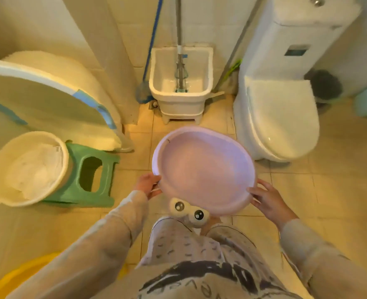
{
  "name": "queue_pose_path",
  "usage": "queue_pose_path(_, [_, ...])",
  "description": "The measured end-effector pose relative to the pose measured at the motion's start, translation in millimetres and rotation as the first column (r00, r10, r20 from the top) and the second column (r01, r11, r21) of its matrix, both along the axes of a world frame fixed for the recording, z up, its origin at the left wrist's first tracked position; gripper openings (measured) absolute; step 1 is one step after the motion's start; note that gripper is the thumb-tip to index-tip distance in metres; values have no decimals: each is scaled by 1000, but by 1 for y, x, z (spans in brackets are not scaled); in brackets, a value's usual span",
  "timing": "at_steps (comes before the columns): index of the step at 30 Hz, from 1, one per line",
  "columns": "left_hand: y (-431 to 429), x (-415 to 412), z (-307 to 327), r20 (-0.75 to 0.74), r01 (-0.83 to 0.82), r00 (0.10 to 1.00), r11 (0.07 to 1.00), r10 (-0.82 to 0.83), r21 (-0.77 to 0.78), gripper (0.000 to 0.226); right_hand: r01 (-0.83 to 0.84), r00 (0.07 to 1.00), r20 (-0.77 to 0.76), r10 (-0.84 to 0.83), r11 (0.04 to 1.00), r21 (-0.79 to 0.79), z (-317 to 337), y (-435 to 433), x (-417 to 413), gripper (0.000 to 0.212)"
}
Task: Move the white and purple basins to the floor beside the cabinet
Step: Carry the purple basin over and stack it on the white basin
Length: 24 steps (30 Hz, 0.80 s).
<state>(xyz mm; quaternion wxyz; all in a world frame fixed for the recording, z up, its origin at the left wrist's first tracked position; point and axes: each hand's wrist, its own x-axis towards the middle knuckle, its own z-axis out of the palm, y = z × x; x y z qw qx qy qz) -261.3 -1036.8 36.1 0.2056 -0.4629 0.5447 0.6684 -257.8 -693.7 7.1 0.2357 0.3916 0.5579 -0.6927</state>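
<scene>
- Purple basin [204, 169]: held in the air above the tiled floor [340, 169], tilted so its empty inside faces the camera, just beside the front of the toilet [279, 117].
- Left hand [149, 184]: fingers [155, 192] clamped on the basin's near-left rim, thumb on top.
- Right hand [269, 201]: fingers [257, 194] curled round the near-right rim (both sleeves pale).
- White basin [28, 168]: well left of the toilet, leaning tilted against a green stool [92, 175] on the floor.
- Slippers with big eyes [189, 210] show just under the purple basin's near edge.
- Mop sink [180, 83]: just left of the toilet, against the wall, mop handle standing in it.
- Yellow tub rim [16, 277]: far from the toilet, lower left corner.
</scene>
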Motion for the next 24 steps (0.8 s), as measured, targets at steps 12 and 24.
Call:
queue_pose_path(12, [184,-55,5,-60,638,768,769,-638,-18,16,606,795,-17,-606,795,-21,-1,113,175,47])
queue_pose_path(24, [402,-32,-23,26,715,698,699,-715,20,8,703,711,-60,-700,706,89,2,273,238,39])
